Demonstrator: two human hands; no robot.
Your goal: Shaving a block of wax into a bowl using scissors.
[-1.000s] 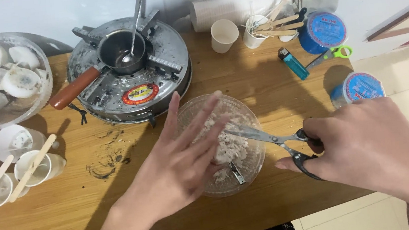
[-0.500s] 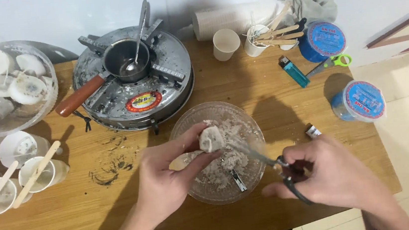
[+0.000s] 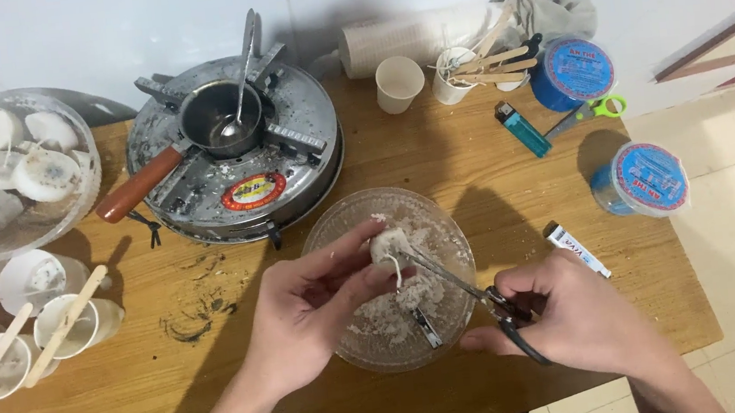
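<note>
Nearest: left hand [image 3: 306, 316] clenched on small white waxy lump [image 3: 386, 244] w/ short wick hanging below, held above clear glass bowl [image 3: 338, 227] of white crumbled wax. Right hand [image 3: 581, 321] gripped black-handled metal scissors [image 3: 470, 288], fingers through loops; blade tips at the lump, approx. touching. Whether blades parted or closed: cannot tell. Bowl sat on brown wooden table [image 3: 434, 155], near front edge. Left side: white paper cups w/ flat wooden sticks [image 3: 65, 325] laid across. Mid-distance: round metal stove [image 3: 291, 155] carrying small dark pan w/ wooden handle [image 3: 207, 123], spoon inside. Right of stove: blue lighter [image 3: 522, 129], two blue-lidded round tubs [image 3: 650, 177]. Far left: glass bowl of white wax discs [image 3: 18, 164].
</note>
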